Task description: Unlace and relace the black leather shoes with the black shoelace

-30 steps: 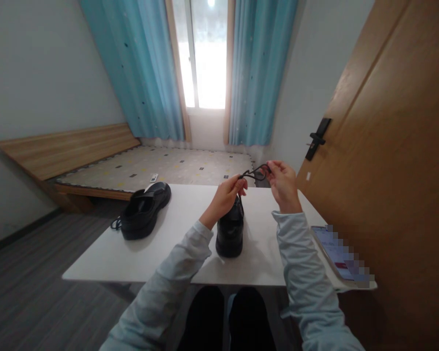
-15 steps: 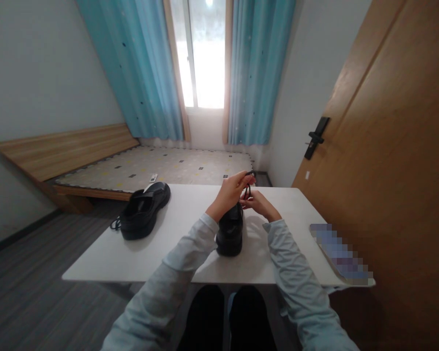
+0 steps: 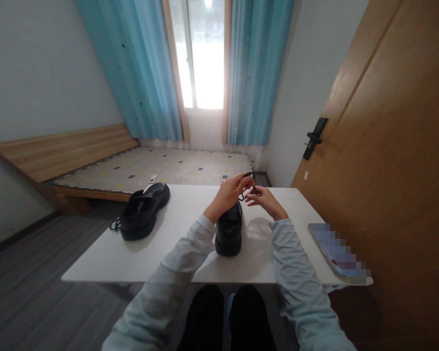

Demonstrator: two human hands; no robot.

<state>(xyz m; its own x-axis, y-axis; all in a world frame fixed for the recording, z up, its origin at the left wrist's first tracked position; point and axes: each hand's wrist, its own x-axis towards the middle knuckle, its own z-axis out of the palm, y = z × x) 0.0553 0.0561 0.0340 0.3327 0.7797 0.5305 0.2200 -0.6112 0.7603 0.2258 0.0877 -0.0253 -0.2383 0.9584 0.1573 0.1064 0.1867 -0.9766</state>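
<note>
Single view from a head-worn camera, facing forward and down across the bench (image 3: 161,258) toward the window (image 3: 201,63) in the far wall. The left hand (image 3: 227,195) and right hand (image 3: 268,201) lie near, mid-frame, with the bed (image 3: 149,168) left and the door (image 3: 388,146) right.

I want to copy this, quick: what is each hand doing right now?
Left hand: closed, pinching the black shoelace above the shoe.
Right hand: closed, fingertips pinching the black shoelace too.
</note>
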